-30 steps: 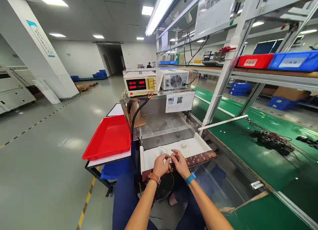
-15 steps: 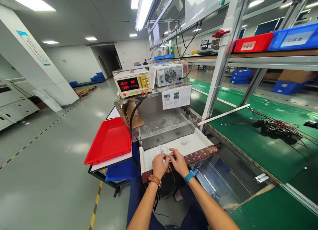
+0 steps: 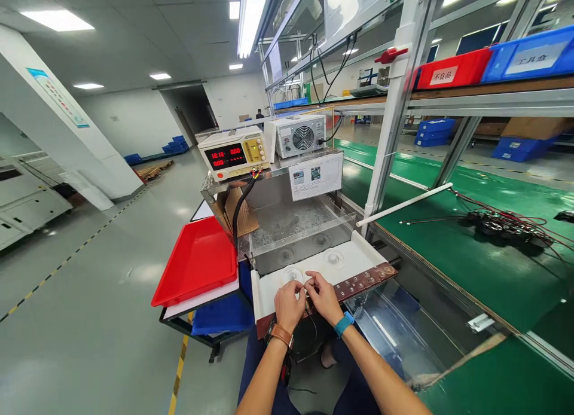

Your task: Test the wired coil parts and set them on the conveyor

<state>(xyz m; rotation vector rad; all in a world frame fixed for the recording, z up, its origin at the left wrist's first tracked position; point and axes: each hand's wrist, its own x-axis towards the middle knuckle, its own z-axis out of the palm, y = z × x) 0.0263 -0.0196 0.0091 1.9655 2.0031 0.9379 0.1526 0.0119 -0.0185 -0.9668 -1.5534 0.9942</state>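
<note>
- I see the left hand (image 3: 289, 304) with its thumb and fingers bent and the tips brought together, close against the right hand's tips.
- I have the right hand (image 3: 321, 296) in a like pinch; whether either hand grips anything I cannot tell, as what lies between the fingertips is too small.
- A thin dark wire (image 3: 315, 328) hangs just below the fingertips, between the two wrists; the fingers hide its upper end.
- Running along under both hands and out to the right of the right hand is a brown strip (image 3: 363, 281) with a row of small metal fittings.
- Just beyond the hands lies the white trough (image 3: 269, 289), with one round clear piece (image 3: 293, 274) ahead of the left hand and another (image 3: 334, 258) ahead of the right.
- Farther ahead of the left hand, a power supply (image 3: 233, 153) shows lit red digits.
- Left of the left hand, well apart, sits a red tray (image 3: 197, 265).
- Well to the right of the right hand, dark parts with red wires (image 3: 506, 226) lie on the green tabletop (image 3: 457, 271).
</note>
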